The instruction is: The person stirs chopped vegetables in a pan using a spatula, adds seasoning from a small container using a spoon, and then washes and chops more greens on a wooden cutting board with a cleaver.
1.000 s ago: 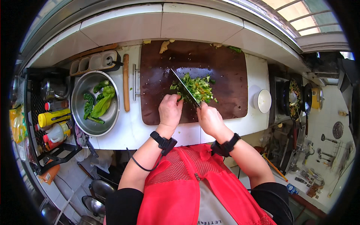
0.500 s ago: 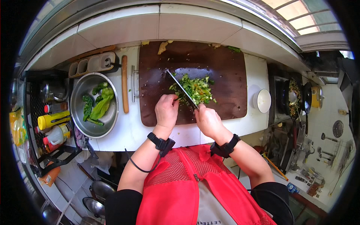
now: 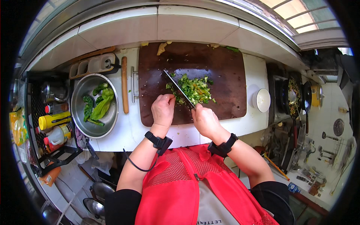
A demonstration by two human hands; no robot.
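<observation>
A person in a red vest (image 3: pixel 168 187) worked with both bare hands over a dark brown cutting board (image 3: pixel 227 75) on a white counter (image 3: pixel 183 137). The right hand (image 3: pixel 206 120) was closed around the handle of a knife (image 3: pixel 179 88), whose blade, seen nearly edge-on, slanted away toward the upper left. A loose heap of chopped greens (image 3: pixel 198 90) lay near the middle of the board, most of it just right of the blade, with a few bits on the blade's left side. The left hand (image 3: pixel 163 109) rested at the near left part of the board, its fingers curled and thumb drawn in, fingertips near the blade; whether they pinched any of the greens could not be told. Each wrist bore a black strapped device (image 3: pixel 160 143). Left of the board, a metal handle (image 3: pixel 134 84) lay beside its edge, next to a wooden rod (image 3: pixel 125 86) set lengthwise on the counter. Farther left, a steel bowl (image 3: pixel 76 116) held whole leafy greens (image 3: pixel 102 105), with a tray of compartments (image 3: pixel 93 64) behind it. A small white bowl (image 3: pixel 262 100) stood just beside the board's right edge. At far right, a dark wok (image 3: pixel 294 95) contained chopped food, while a yellow bottle (image 3: pixel 53 119) lay among others in a black rack (image 3: pixel 35 99) at far left.
</observation>
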